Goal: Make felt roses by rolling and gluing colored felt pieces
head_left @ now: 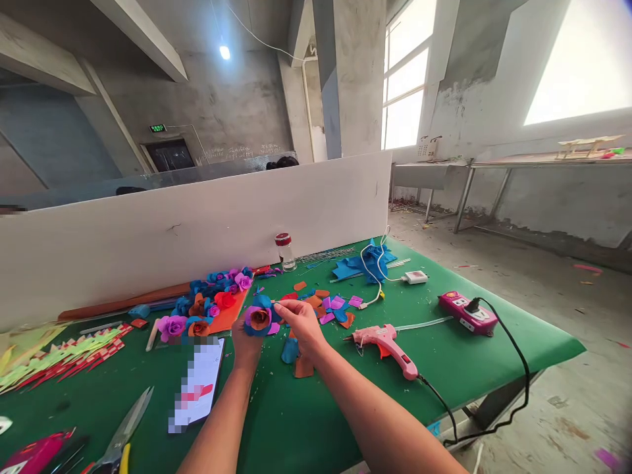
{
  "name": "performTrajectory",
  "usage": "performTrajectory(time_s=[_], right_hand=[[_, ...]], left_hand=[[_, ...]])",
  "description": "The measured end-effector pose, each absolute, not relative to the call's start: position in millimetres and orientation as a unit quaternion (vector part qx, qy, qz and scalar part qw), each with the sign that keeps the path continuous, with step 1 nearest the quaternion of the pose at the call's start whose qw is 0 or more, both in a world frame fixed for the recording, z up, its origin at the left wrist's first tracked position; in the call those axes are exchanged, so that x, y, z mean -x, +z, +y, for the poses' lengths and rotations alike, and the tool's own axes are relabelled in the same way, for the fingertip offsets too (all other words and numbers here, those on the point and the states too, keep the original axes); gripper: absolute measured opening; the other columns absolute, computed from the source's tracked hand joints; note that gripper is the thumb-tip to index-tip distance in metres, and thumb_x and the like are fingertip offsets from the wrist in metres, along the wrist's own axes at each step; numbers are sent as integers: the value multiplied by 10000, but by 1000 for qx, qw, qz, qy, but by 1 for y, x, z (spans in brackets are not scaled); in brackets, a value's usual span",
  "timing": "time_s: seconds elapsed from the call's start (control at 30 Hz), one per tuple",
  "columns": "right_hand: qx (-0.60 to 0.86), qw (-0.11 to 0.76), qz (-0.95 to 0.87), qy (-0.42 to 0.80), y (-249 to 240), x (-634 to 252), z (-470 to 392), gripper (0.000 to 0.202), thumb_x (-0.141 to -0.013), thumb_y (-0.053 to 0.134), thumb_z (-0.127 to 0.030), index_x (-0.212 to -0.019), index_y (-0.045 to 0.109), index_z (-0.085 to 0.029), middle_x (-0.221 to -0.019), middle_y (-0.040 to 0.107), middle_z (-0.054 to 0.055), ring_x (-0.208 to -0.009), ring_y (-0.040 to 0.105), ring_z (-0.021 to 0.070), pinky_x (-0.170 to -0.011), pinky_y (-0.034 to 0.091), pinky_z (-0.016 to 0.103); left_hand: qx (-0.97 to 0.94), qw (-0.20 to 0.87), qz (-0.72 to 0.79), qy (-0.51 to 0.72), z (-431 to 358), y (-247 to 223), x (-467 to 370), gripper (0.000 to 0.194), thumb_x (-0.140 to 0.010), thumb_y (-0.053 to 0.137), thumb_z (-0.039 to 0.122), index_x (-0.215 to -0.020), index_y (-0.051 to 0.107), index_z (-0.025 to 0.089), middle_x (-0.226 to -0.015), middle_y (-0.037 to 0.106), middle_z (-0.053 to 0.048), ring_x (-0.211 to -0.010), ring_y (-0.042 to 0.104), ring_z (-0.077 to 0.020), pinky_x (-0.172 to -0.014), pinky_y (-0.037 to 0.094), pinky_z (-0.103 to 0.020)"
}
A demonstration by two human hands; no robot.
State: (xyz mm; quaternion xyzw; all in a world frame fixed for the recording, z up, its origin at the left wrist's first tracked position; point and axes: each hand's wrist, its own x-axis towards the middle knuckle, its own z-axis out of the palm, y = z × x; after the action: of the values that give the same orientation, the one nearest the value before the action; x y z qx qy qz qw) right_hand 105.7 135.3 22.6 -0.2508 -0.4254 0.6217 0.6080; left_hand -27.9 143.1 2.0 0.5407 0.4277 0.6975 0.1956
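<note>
A paper flower (259, 318) with a brown centre and purple and blue outer petals is held up over the green table. My left hand (243, 339) is closed around its underside, and the flower hides most of those fingers. At the flower's right edge, my right hand (300, 321) pinches a blue petal between thumb and fingers. Loose blue, brown and purple paper petals (338, 303) lie scattered behind and below my right hand. To its right rests a pink glue gun (386, 342) with a clear glue stick in its back.
Finished paper flowers (199, 307) sit on orange paper at left. A phone (197, 385) and scissors (126, 424) lie nearer. A red-lidded jar (285, 252) stands by the white partition (197, 230). At right are a charger (415, 277) and a corded power strip (468, 312).
</note>
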Motion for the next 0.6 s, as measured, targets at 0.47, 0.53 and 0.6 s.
performTrajectory(time_s=[0.47,0.53,0.6], right_hand=[[193,616,-417,640,23,-117,140,397,-760,706,-551,-935,794,-206,-788,659,15,-593,488,103,-629,444,259],[190,623,-396,647,25,-118,140,407,-740,719,-567,-909,789,-203,-827,673,24,-581,487,96,-615,445,257],[201,618,-395,649,25,-117,140,408,-726,728,-576,-861,777,-194,-814,668,23,-576,484,92,-608,440,252]], left_hand=[[-509,183,433,721,146,-2,29,188,-629,758,338,-676,676,176,-660,612,0,-630,526,-151,-635,472,-282],[-497,177,435,730,146,0,27,193,-640,743,352,-695,668,183,-674,611,3,-642,528,-151,-654,480,-284],[-490,170,438,734,146,2,26,196,-642,732,361,-686,653,187,-668,600,10,-637,518,-146,-648,475,-280]])
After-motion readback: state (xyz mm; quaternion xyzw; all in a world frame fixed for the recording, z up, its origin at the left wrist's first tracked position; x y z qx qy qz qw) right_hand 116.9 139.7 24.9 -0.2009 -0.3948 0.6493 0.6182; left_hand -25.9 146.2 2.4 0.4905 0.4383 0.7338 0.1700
